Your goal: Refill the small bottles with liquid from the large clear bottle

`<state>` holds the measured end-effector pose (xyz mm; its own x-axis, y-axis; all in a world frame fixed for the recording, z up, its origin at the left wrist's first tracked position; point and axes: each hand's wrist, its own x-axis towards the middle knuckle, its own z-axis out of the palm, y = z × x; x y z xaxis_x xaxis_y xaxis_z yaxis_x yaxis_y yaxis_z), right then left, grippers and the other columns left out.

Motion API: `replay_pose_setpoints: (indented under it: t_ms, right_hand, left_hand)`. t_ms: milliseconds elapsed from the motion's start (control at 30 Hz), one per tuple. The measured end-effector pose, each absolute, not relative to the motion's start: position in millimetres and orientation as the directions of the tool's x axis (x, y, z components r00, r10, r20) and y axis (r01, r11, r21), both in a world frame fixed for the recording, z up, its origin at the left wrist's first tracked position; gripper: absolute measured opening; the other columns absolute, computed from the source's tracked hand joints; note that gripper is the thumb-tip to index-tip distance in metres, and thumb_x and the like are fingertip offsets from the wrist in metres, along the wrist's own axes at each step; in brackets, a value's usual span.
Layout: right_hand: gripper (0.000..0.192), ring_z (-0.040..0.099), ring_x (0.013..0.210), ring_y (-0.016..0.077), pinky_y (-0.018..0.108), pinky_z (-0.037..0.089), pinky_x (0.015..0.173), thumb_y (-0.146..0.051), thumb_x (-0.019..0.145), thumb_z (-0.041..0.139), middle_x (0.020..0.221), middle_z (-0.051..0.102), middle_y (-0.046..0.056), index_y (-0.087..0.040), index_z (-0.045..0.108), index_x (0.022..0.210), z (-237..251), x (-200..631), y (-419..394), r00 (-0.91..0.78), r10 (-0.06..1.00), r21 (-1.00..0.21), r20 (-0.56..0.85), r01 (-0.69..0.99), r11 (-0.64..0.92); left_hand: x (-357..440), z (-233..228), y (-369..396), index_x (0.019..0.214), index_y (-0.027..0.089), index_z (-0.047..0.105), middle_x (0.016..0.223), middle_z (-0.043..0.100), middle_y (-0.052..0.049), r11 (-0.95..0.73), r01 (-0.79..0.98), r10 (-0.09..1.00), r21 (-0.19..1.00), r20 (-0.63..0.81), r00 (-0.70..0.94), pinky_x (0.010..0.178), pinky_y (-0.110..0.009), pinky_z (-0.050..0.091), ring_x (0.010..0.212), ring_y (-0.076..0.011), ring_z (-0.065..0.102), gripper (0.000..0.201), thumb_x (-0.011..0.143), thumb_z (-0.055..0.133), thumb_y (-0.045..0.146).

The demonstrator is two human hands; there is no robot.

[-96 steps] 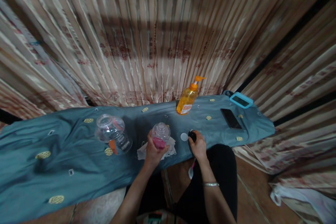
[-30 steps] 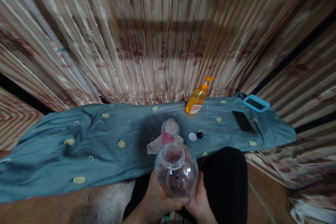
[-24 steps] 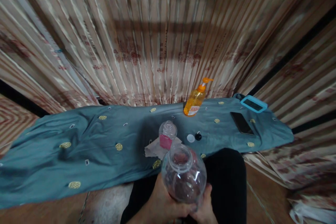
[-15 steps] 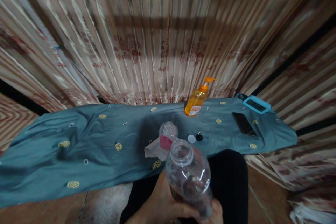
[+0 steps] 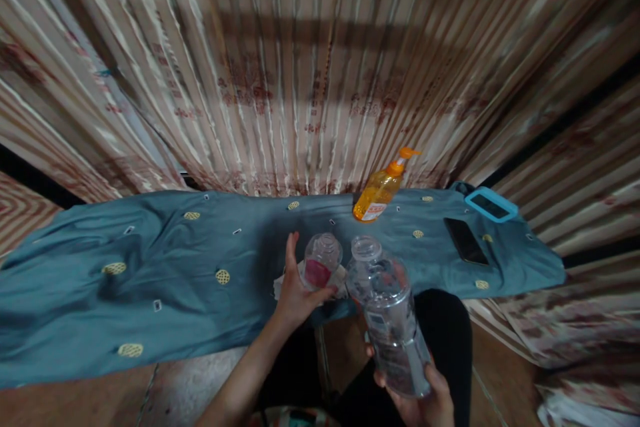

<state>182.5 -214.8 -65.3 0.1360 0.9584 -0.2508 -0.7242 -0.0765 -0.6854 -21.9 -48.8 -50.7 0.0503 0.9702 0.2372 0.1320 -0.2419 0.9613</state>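
Note:
My right hand (image 5: 425,397) is closed around the lower part of a large clear plastic bottle (image 5: 393,327). That bottle has no cap on its mouth and leans to the left over my lap. A smaller clear bottle (image 5: 324,260) with a pink label, also uncapped, stands on the cloth to the left. Around its near left side my left hand (image 5: 299,290) is spread, thumb and fingers apart; firm contact cannot be made out. Under the small bottle lies a crumpled pale tissue (image 5: 341,280), partly covered by the hand.
A pump bottle of orange liquid (image 5: 377,193) stands at the back of the teal cloth (image 5: 185,273). To the right lie a dark phone (image 5: 465,240) and a blue-framed device (image 5: 491,205). A striped curtain (image 5: 300,80) hangs behind the narrow table.
My left hand has let go of the large bottle and moved forward to the small one. The large bottle has shifted right in my right hand, now hiding the small round lids.

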Motion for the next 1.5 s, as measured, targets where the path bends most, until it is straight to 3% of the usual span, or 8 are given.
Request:
replay_pose_setpoints:
  t_ms: [200,400,500,700,1000,1233,1333,1500]
  right_hand:
    - [0.046,0.075,0.094,0.0289,0.035,0.057,0.064,-0.059,0.079,0.067,0.113,0.079,0.006,-0.038,0.073,0.119,-69,191,-213,0.183,0.948,-0.726,-0.261,-0.684,-0.067]
    - [0.046,0.075,0.083,0.0284,0.038,0.058,0.062,-0.058,0.076,0.07,0.109,0.079,0.009,-0.034,0.075,0.115,-69,201,-211,0.223,0.932,-0.755,-0.287,-0.651,-0.077]
    - [0.043,0.076,0.08,0.0304,0.04,0.059,0.059,-0.056,0.069,0.076,0.103,0.081,0.008,-0.033,0.079,0.105,-66,204,-207,0.27,0.91,-0.763,-0.316,-0.642,-0.074]
    - [0.047,0.076,0.072,0.0248,0.033,0.059,0.052,-0.054,0.054,0.087,0.095,0.082,0.0,-0.037,0.08,0.098,-50,200,-199,0.412,0.83,-0.779,-0.377,-0.626,-0.043]
    - [0.049,0.072,0.059,0.0237,0.034,0.058,0.051,-0.051,0.043,0.092,0.082,0.081,0.005,-0.031,0.081,0.087,-44,211,-196,0.447,0.778,-0.798,-0.441,-0.592,-0.112]
    - [0.054,0.076,0.069,0.0249,0.033,0.061,0.065,-0.048,0.053,0.091,0.092,0.082,0.005,-0.031,0.079,0.103,-52,237,-207,0.432,0.793,-0.831,-0.429,-0.533,-0.16]
    - [0.046,0.077,0.071,0.0272,0.035,0.062,0.067,-0.046,0.053,0.092,0.09,0.082,0.006,-0.028,0.08,0.094,-62,250,-214,0.383,0.813,-0.824,-0.438,-0.533,-0.193]
    - [0.026,0.076,0.071,0.023,0.031,0.061,0.066,-0.04,0.059,0.09,0.082,0.081,0.0,-0.033,0.08,0.082,-71,261,-232,0.361,0.827,-0.819,-0.431,-0.542,-0.191]
  left_hand:
    - [-11,-40,-35,0.158,0.023,0.013,0.164,0.028,-0.023,-0.283,0.082,0.956,0.955,0.275,0.096,0.124,-0.058,0.026,0.154,-0.0387,0.028,0.129,0.058,0.093,0.043]
    - [-11,-13,-31,0.144,0.02,0.046,0.153,0.05,-0.015,-0.423,0.159,0.902,0.892,0.399,0.166,0.122,-0.051,0.035,0.144,-0.0325,0.046,0.074,0.079,0.075,0.037]
    - [-8,-6,-29,0.138,0.019,0.052,0.142,0.06,-0.013,-0.428,0.152,0.898,0.891,0.4,0.184,0.118,-0.047,0.042,0.134,-0.0294,0.056,0.059,0.083,0.067,0.031]
    - [-5,-3,-29,0.128,0.018,0.058,0.13,0.067,-0.012,-0.4,0.156,0.909,0.903,0.37,0.191,0.109,-0.043,0.048,0.123,-0.028,0.063,0.049,0.081,0.067,0.029]
    - [-7,-1,-36,0.121,0.019,0.061,0.12,0.067,-0.01,-0.416,0.146,0.902,0.897,0.387,0.192,0.099,-0.04,0.052,0.112,-0.0266,0.064,0.04,0.084,0.065,0.032]
    - [-5,-2,-35,0.118,0.021,0.062,0.117,0.067,-0.009,-0.432,0.129,0.894,0.893,0.405,0.19,0.097,-0.04,0.052,0.109,-0.0254,0.063,0.034,0.089,0.063,0.036]
    - [-4,-5,-34,0.119,0.021,0.061,0.117,0.066,-0.009,-0.44,0.13,0.891,0.889,0.414,0.184,0.096,-0.04,0.052,0.108,-0.0252,0.063,0.033,0.089,0.063,0.036]
    - [-3,-8,-33,0.119,0.021,0.06,0.116,0.066,-0.009,-0.482,0.132,0.871,0.866,0.458,0.178,0.097,-0.04,0.052,0.109,-0.0248,0.063,0.031,0.09,0.061,0.032]
